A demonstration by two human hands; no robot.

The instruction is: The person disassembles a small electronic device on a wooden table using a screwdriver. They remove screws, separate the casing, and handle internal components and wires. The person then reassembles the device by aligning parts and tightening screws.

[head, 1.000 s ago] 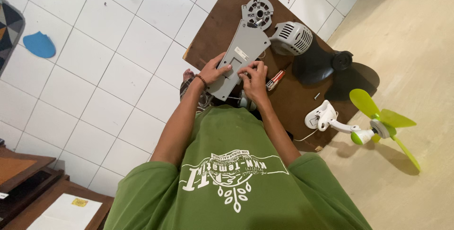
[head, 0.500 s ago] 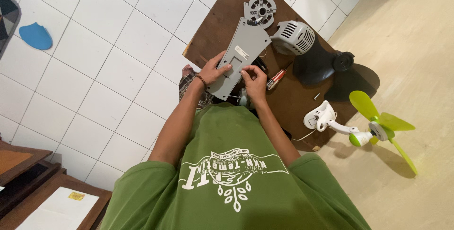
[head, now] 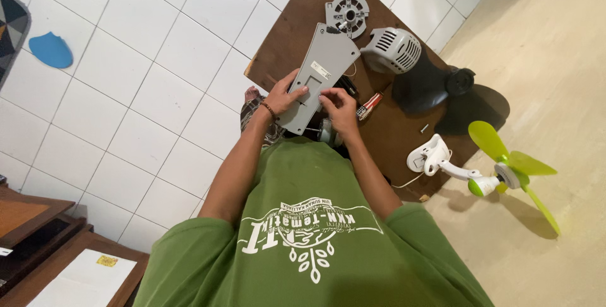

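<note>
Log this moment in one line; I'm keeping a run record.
left hand: holds grey panel | right hand: on panel's lower edge | under: brown board

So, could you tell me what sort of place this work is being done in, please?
Probably a room in a home, used as an improvised repair spot. The person works low over a brown board laid on a white tiled floor, both hands on a grey panel, with fan parts and a small green fan around.

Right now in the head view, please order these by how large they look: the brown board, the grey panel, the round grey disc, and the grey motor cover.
1. brown board
2. grey panel, held by both hands, so nearer the camera
3. and 4. motor cover and disc: they look alike, so no ranking.
</note>
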